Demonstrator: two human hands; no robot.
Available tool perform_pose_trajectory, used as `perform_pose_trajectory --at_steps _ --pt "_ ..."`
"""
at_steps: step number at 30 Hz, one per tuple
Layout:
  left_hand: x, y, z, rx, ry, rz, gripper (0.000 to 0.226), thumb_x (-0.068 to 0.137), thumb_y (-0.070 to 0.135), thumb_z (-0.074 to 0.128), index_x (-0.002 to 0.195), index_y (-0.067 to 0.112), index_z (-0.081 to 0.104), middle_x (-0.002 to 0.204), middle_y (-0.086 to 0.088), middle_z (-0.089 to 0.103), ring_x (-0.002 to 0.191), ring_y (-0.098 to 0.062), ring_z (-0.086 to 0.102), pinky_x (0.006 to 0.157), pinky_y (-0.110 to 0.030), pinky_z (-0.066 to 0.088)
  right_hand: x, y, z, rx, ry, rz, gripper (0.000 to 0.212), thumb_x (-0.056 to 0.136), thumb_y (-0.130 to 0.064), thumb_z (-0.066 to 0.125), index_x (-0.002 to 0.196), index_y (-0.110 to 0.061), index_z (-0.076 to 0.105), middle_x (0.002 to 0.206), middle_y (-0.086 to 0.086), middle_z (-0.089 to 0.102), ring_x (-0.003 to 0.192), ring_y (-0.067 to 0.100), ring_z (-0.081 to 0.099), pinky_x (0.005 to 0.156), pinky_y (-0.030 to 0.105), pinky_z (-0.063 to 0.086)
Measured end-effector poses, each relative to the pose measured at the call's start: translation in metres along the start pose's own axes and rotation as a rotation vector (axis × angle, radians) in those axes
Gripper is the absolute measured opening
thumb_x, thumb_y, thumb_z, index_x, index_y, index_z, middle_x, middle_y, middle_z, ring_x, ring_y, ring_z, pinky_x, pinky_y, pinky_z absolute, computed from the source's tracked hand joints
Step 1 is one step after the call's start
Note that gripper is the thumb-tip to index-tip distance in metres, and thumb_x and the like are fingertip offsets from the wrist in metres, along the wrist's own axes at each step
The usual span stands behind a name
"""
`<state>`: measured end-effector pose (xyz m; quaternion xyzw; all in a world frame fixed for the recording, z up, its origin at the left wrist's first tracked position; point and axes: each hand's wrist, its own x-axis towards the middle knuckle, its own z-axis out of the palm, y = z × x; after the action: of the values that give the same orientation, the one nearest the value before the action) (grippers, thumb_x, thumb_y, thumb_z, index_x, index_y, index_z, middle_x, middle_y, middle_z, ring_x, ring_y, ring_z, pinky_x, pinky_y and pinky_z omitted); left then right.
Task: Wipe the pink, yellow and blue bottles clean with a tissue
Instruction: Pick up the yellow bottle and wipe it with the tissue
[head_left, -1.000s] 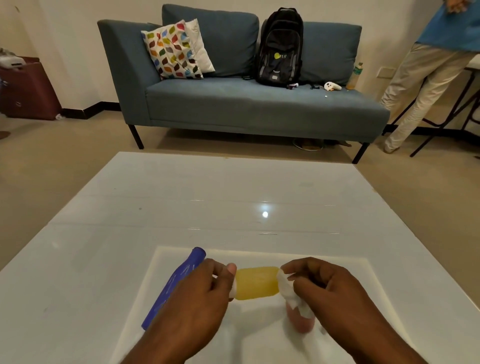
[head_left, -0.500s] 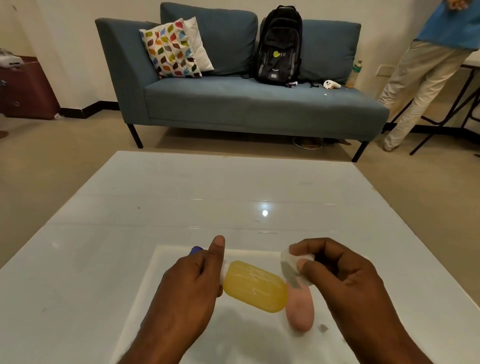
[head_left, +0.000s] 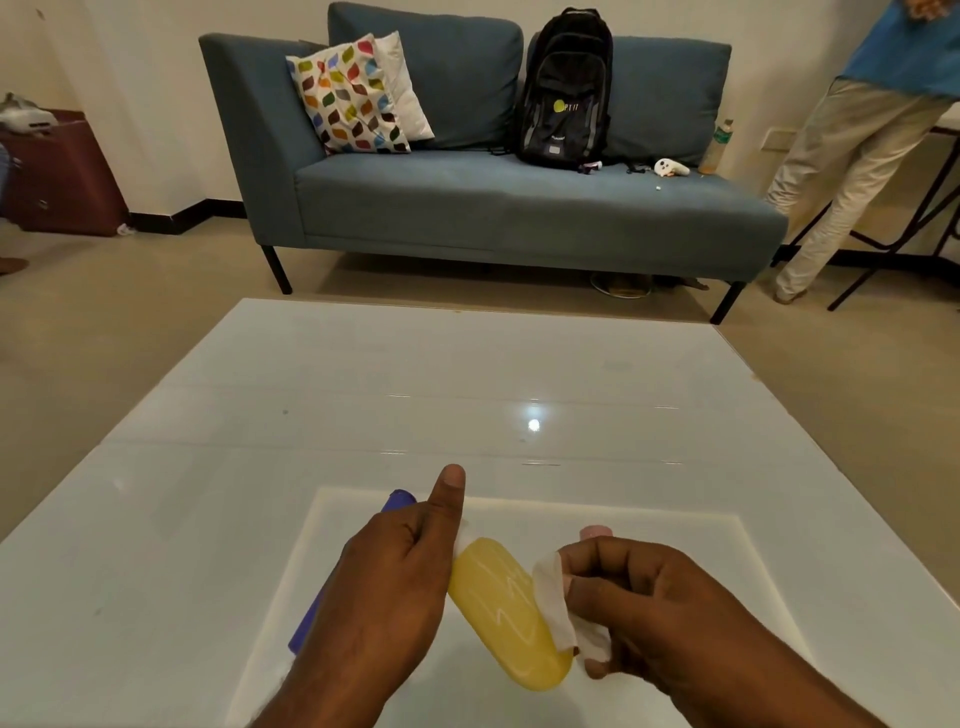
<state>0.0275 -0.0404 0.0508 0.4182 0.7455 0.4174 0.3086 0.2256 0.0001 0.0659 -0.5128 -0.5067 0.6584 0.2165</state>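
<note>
My left hand (head_left: 387, 587) grips the cap end of the yellow bottle (head_left: 506, 613), thumb pointing up, and holds it tilted over the white tray (head_left: 675, 525). My right hand (head_left: 660, 608) pinches a white tissue (head_left: 558, 603) against the bottle's right side. The blue bottle (head_left: 397, 501) lies in the tray behind my left hand, mostly hidden. Only the tip of the pink bottle (head_left: 596, 531) shows above my right hand.
The tray lies near the front of a glossy white table (head_left: 467, 395). Beyond it stands a blue sofa (head_left: 493, 208) with a backpack (head_left: 566, 88) and cushions. A person (head_left: 857, 145) stands at the far right, beside a dark-legged table.
The yellow bottle has turned from lying crosswise to pointing toward me, its base swung down and right. My right hand with the tissue moved down along its side, covering most of the pink bottle.
</note>
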Motion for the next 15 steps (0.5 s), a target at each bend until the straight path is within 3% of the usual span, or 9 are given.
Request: perform_pose_trajectory --at_steps 2,4,6,8,10,12,14,15 --pt "-0.002 0.003 0.001 -0.02 -0.032 -0.06 0.078 0.077 0.083 0.025 0.061 0.008 0.038 0.054 -0.003 0.044 0.051 -0.014 0.047 0.063 -0.04 0.053 0.002 0.002 0.0 0.086 -0.019 0.039 0.015 0.09 0.005 0.07 0.087 -0.003 0.082 0.088 0.005 0.081 0.065 -0.002 0.073 0.055 0.027 0.057" --pt "-0.001 0.005 0.004 -0.111 -0.092 -0.146 0.078 0.074 0.083 0.029 0.062 0.008 0.047 0.055 -0.002 0.053 0.054 -0.013 0.056 0.068 -0.04 0.058 0.004 0.004 0.0 0.151 -0.001 0.035 0.01 0.086 0.005 0.076 0.086 -0.003 0.082 0.079 0.008 0.079 0.065 0.009 0.072 0.056 0.025 0.058" --pt "-0.001 0.01 0.008 -0.338 -0.189 -0.281 0.065 0.071 0.076 0.041 0.074 0.014 0.063 0.065 -0.003 0.068 0.067 -0.018 0.069 0.076 -0.042 0.063 0.007 0.005 0.0 0.195 0.027 0.006 0.008 0.085 0.003 0.077 0.09 -0.002 0.081 0.08 0.018 0.075 0.067 0.022 0.07 0.06 0.027 0.059" --pt "-0.003 0.018 0.01 -0.533 -0.261 -0.367 0.041 0.078 0.06 0.051 0.086 0.023 0.066 0.076 -0.007 0.076 0.08 -0.028 0.074 0.084 -0.05 0.06 0.007 0.004 0.001 0.198 0.032 -0.04 0.011 0.086 0.0 0.074 0.092 -0.005 0.082 0.087 0.022 0.077 0.07 0.025 0.072 0.065 0.027 0.06" --pt "-0.005 0.02 0.012 -0.607 -0.268 -0.375 0.016 0.089 0.04 0.058 0.078 0.029 0.055 0.079 -0.006 0.076 0.088 -0.034 0.072 0.091 -0.056 0.055 0.005 0.001 0.004 0.176 0.024 -0.1 0.014 0.076 -0.011 0.083 0.09 -0.013 0.083 0.09 0.019 0.079 0.073 0.022 0.074 0.067 0.025 0.06" --pt "-0.004 0.017 0.013 -0.644 -0.256 -0.401 0.022 0.094 0.032 0.058 0.075 0.027 0.049 0.092 -0.01 0.07 0.101 -0.039 0.067 0.099 -0.06 0.049 0.003 0.002 0.005 0.075 0.05 -0.183 0.03 0.065 -0.026 0.093 0.094 -0.023 0.083 0.093 0.01 0.08 0.079 0.019 0.077 0.077 0.031 0.061" --pt "-0.004 0.012 0.015 -0.643 -0.254 -0.419 0.016 0.094 0.034 0.058 0.082 0.024 0.055 0.097 -0.012 0.07 0.102 -0.039 0.068 0.097 -0.058 0.051 0.002 0.004 0.005 -0.07 0.156 -0.296 0.033 0.064 -0.033 0.085 0.096 -0.032 0.081 0.096 0.001 0.08 0.086 0.018 0.078 0.089 0.037 0.059" --pt "-0.004 0.011 0.016 -0.63 -0.265 -0.421 0.016 0.093 0.037 0.057 0.089 0.022 0.061 0.096 -0.013 0.073 0.098 -0.036 0.07 0.092 -0.055 0.055 0.001 0.005 0.006 -0.107 0.207 -0.37 0.027 0.071 -0.025 0.085 0.096 -0.035 0.08 0.096 -0.002 0.08 0.087 0.017 0.078 0.087 0.033 0.059"
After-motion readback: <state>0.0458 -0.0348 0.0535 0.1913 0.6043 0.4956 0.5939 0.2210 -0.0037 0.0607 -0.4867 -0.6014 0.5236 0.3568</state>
